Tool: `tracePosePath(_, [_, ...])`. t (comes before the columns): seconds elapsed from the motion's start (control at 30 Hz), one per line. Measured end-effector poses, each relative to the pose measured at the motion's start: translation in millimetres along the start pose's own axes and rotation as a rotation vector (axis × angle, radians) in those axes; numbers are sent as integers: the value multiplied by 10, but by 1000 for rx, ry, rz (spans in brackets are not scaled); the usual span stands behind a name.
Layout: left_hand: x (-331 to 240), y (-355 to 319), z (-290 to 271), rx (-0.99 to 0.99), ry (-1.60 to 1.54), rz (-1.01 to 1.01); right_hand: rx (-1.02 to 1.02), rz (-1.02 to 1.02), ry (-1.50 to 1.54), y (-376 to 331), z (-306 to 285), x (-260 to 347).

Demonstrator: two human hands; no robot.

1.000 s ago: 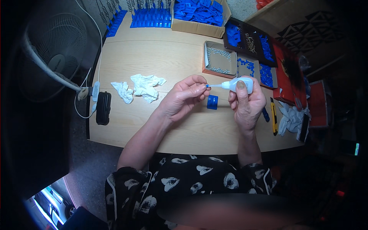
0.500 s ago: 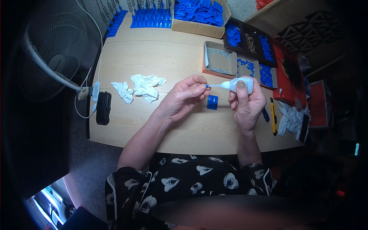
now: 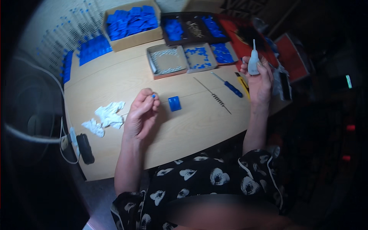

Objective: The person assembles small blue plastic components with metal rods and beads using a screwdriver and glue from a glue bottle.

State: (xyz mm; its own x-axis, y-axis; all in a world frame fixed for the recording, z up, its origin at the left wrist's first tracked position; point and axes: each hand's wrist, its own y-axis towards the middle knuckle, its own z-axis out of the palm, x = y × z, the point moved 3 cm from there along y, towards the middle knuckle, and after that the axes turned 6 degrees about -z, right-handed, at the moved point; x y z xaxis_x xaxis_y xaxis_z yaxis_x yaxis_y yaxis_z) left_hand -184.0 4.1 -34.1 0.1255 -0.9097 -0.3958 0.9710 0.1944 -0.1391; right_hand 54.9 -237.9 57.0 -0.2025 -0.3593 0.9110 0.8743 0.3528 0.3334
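Observation:
My left hand (image 3: 142,113) is closed, pinching a small blue plastic piece (image 3: 153,96) between thumb and fingertips above the table. Off to the right, my right hand (image 3: 262,81) grips a white squeeze bottle (image 3: 253,66) whose thin nozzle points upward. The bottle is well apart from the blue piece. A flat blue plastic plate (image 3: 174,103) lies on the table just right of my left hand. Between my hands rest a thin metal rod with a spring on it (image 3: 217,98) and a blue-handled screwdriver (image 3: 232,88). A yellow utility knife (image 3: 242,85) lies beside my right wrist.
Crumpled white tissues (image 3: 110,115) lie at the left. Shallow boxes hold small clear beads (image 3: 168,61) and blue pieces (image 3: 198,57). Behind stand a carton of blue plates (image 3: 132,23), a dark divided tray (image 3: 180,38) and blue holders with upright springs (image 3: 94,50). A fan (image 3: 38,115) is far left.
My right hand has drawn the bottle away to the right and turned its nozzle from the left-hand piece to upright. The view has swung right, uncovering the rod and screwdriver.

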Motion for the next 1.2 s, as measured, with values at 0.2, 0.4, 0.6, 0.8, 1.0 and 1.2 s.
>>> tracePosePath(0.2, [171,-32,32,-11,-12,-65,-60,-11,-459,19,-689,-232])
tracePosePath(0.4, [188,-70,-37,-7,-30,-78,-109,-27,-552,63,-975,-910])
tracePosePath(0.6, [128,-108,-68,-7,-64,-78,-94,-6,-470,146,-1093,-1312])
tracePosePath(0.8, [111,-119,-89,11,-77,-84,11,-183,-1203,153,-1038,-1203])
tracePosePath(1.0, [65,-127,-109,-3,-80,-70,-207,-229,-982,18,-751,-837])
tracePosePath(1.2, [23,-100,-136,6,-81,-75,707,-799,-1248,-385,-219,-406])
